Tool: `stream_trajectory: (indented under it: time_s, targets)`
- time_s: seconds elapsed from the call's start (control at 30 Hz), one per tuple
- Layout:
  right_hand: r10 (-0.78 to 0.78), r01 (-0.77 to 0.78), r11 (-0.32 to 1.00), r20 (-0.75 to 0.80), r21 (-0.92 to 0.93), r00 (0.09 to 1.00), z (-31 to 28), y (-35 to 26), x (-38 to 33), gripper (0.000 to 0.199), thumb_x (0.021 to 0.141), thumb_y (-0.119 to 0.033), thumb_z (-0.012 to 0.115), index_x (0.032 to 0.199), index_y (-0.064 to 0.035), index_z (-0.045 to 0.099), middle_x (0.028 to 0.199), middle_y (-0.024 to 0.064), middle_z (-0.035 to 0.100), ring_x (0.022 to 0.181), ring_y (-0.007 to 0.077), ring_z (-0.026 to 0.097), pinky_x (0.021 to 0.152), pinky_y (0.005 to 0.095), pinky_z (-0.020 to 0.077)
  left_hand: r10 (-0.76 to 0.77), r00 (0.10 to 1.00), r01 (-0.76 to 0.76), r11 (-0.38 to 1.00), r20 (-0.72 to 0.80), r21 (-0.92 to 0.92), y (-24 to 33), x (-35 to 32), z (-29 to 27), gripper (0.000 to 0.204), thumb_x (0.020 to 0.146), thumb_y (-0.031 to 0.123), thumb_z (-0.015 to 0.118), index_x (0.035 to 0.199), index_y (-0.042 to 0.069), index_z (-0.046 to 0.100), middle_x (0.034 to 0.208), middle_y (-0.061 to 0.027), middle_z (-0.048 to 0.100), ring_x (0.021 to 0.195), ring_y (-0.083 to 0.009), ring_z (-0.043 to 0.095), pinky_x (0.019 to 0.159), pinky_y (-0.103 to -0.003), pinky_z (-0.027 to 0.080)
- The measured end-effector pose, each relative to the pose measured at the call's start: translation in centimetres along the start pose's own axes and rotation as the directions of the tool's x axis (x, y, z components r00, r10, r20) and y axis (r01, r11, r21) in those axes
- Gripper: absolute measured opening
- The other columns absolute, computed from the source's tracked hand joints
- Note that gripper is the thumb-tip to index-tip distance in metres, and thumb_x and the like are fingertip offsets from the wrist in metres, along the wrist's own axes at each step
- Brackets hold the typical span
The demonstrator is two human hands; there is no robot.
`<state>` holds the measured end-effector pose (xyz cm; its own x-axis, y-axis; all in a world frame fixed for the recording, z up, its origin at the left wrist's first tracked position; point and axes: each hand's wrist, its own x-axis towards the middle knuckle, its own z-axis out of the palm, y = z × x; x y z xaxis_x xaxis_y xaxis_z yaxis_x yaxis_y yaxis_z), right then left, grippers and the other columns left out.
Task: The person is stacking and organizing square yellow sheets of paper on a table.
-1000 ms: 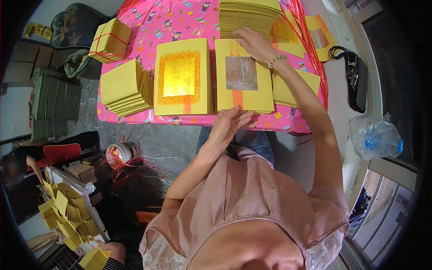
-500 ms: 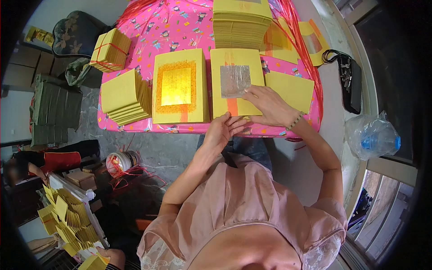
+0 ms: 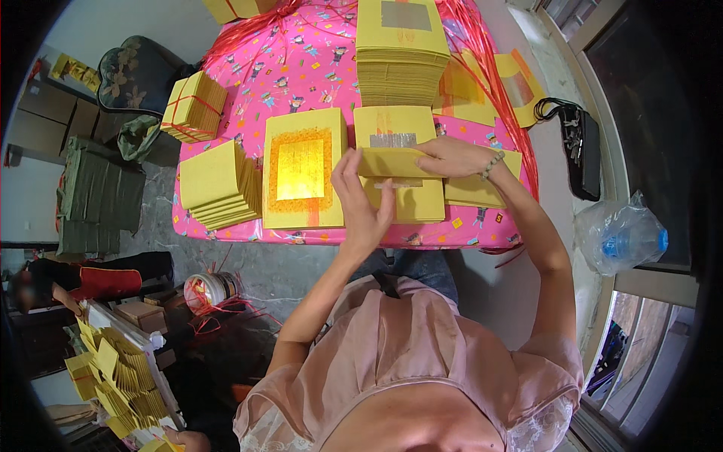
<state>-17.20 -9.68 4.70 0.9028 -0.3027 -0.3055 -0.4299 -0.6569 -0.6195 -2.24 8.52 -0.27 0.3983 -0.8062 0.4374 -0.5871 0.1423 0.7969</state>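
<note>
A yellow joss paper sheet [image 3: 388,163] is bent up over a stack of the same paper [image 3: 410,205], which shows a silver foil patch. My right hand [image 3: 458,158], with a beaded bracelet on the wrist, pinches the sheet's right end. At its left end my left hand [image 3: 363,211] curls its fingers by the edge, with the thumb on the near side. Left of this stands another joss paper stack [image 3: 301,169] with a gold foil square and orange border. Folded joss papers [image 3: 215,181] lean in an overlapping row further left, and more folded paper [image 3: 478,184] lies beneath my right wrist.
A tall joss paper stack [image 3: 399,71] rises behind my hands. Red plastic strings [image 3: 501,98] trail down the pink tablecloth [image 3: 290,83]. A tied bundle [image 3: 193,109] sits at left. Keys on a black pouch [image 3: 584,151] and a bagged bottle [image 3: 623,237] lie right. Another person [image 3: 105,279] works lower left.
The top sheet, flat before, now stands bent up between my hands. My left hand has moved up to the sheet's left end. The view has shifted slightly, so the table appears lower.
</note>
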Motion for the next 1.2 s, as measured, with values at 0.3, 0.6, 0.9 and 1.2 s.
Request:
stream_trajectory:
  time_s: [0.3,0.6,0.9,1.2]
  targets:
    - [-0.030,0.030,1.000,-0.063,-0.008,0.998,-0.4,0.9,0.7,0.041,0.095,-0.034,0.052,0.112,0.0037,0.058,0.093,0.0247,0.064,0.087,0.0389,0.063,0.080,0.0468,0.0479,0.015,0.998,-0.023,0.990,0.054,0.137,-2.6,3.2,0.7,0.071,0.092,0.005,0.056,0.149,-0.008,0.017,0.131,-0.0335,0.041,0.117,-0.0482,0.049,0.098,-0.049,0.044]
    - [-0.008,-0.001,0.999,-0.169,-0.051,0.986,-1.4,3.7,3.6,0.053,0.094,-0.040,0.058,0.121,0.0047,0.057,0.115,0.0215,0.060,0.111,0.0356,0.057,0.095,0.0420,0.0450,-0.224,0.961,0.202,0.969,0.160,0.143,-2.0,5.4,0.8,0.077,0.092,0.007,0.059,0.150,-0.008,0.010,0.130,-0.0382,0.037,0.110,-0.0536,0.052,0.091,-0.052,0.048]
    - [0.089,-0.092,0.996,-0.196,-0.005,0.976,-3.2,5.3,6.5,0.054,0.092,-0.042,0.057,0.124,0.0018,0.058,0.123,0.0233,0.060,0.116,0.0366,0.056,0.099,0.0431,0.0442,0.100,0.991,-0.125,0.935,0.089,0.333,-2.2,4.6,2.5,0.086,0.083,0.006,0.067,0.151,-0.006,0.017,0.147,-0.0387,0.022,0.135,-0.0561,0.025,0.114,-0.057,0.026]
    - [0.107,-0.164,0.974,-0.324,-0.155,0.940,-2.5,6.1,7.8,0.041,0.090,-0.036,0.058,0.107,0.0001,0.064,0.114,0.0207,0.064,0.109,0.0387,0.058,0.095,0.0466,0.0455,0.122,0.921,-0.312,0.800,0.371,0.512,-3.6,3.2,4.5,0.078,0.090,0.039,0.064,0.154,0.015,0.029,0.156,-0.0230,0.026,0.142,-0.0496,0.023,0.115,-0.058,0.022]
